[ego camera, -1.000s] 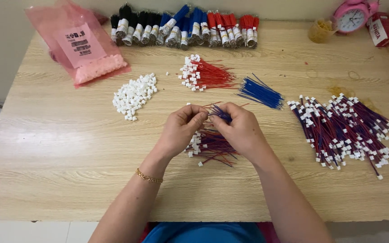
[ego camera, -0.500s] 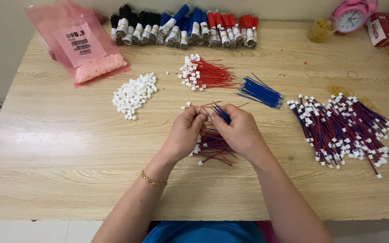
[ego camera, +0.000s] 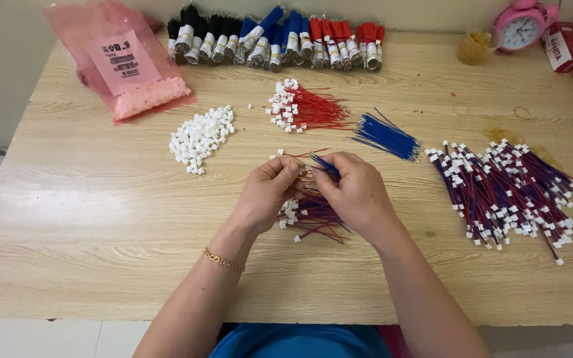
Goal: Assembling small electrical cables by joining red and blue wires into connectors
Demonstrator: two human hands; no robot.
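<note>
tabletop point(ego camera: 101, 219): pale wood-grain, carrying everything; its near edge lies close under the forearms, so anything nudged toward the body could roll off to the floor.
finished pile point(ego camera: 505, 195): red-and-blue wire pairs with white plugs, heaped well right of the hands; the loose ends cross each other, and a sleeve or wrist sweeping past could drag several out or tangle them.
pink bag point(ego camera: 124, 63): far left corner, lying flat with white pieces bunched at its lower end; if its mouth is open, a bump could spill them, though the view does not show this.
white connector housings point(ego camera: 200, 132): loose heap left of centre; light and small, easily scattered by a careless reach.
red wires point(ego camera: 306, 109) and blue wires point(ego camera: 386, 136): two fans beyond the hands, apart from each other; they could get mixed if pulled blind.
working bundle point(ego camera: 313, 215): under and between the hands, touching the tabletop; strands could snag on the fingers.
left hand point(ego camera: 270, 192): grip pressed together on something small, probably a housing; it is mostly hidden.
right hand point(ego camera: 353, 192): grip pinching the blue wire point(ego camera: 325, 164) near its tip; a crooked push could bend the terminal or seat it in the wrong slot.
</note>
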